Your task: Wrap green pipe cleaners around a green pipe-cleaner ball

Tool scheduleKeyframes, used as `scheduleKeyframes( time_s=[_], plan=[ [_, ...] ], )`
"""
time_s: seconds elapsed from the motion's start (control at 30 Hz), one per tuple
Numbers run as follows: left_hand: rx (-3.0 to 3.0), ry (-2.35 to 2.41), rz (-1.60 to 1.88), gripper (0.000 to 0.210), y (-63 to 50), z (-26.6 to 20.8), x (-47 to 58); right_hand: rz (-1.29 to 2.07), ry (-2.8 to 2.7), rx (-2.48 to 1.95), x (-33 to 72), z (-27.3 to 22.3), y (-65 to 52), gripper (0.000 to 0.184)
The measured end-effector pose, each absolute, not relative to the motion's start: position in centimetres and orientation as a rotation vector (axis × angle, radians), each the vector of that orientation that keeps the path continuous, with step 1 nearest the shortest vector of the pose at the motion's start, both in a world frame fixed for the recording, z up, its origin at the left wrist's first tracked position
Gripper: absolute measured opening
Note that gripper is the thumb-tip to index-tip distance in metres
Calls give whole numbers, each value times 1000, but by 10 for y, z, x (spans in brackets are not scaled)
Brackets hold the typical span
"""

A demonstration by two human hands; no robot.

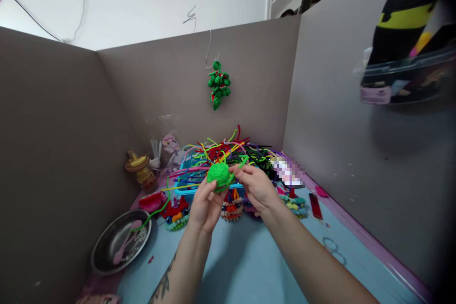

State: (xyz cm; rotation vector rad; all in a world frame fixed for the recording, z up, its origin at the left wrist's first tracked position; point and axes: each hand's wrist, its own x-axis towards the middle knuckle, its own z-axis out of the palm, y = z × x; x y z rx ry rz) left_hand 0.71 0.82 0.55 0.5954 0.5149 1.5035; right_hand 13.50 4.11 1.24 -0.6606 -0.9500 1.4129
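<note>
A round bright green piece of coiled pipe cleaner [218, 175] is held up over the table, in front of the blue basket. My left hand [208, 204] grips it from below and the left, thumb on its near side. With fingers pinched together, my right hand [254, 185] holds a green pipe cleaner [243, 162] at the right side of the round piece. The far side of the piece is hidden.
Behind my hands a blue basket [181, 191] overflows with coloured pipe cleaners. Several colourful pipe-cleaner figures [176, 213] lie before it. At left stands a metal bowl [103, 240] with a pink spoon. Scissors [333, 247] lie right; a green ornament [218, 85] hangs on the partition.
</note>
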Motion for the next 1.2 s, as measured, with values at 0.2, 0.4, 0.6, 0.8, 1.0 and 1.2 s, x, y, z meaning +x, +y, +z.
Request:
scheduleKeyframes(
  time_s=[0.2, 0.4, 0.6, 0.8, 1.0, 1.2],
  plan=[
    [550, 495, 1480, 43, 8, 3, 7, 1376, -882, -660, 132, 9, 45, 37],
    [526, 462, 1456, 44, 9, 2, 6, 1379, -989, -706, 134, 8, 45, 40],
    [423, 485, 1461, 38, 13, 1, 5, 1242, -1076, -709, 130, 3, 47, 40],
    [561, 488, 1594, 60, 11, -5, 15, 1075, -986, -757, 113, -16, 50, 39],
    [643, 600, 1720, 53, 12, -11, 17, 1110, -961, -722, 106, -18, 45, 37],
    [620, 620, 1764, 43, 12, -7, 13, 1283, -898, -658, 102, -15, 42, 33]
  ],
)
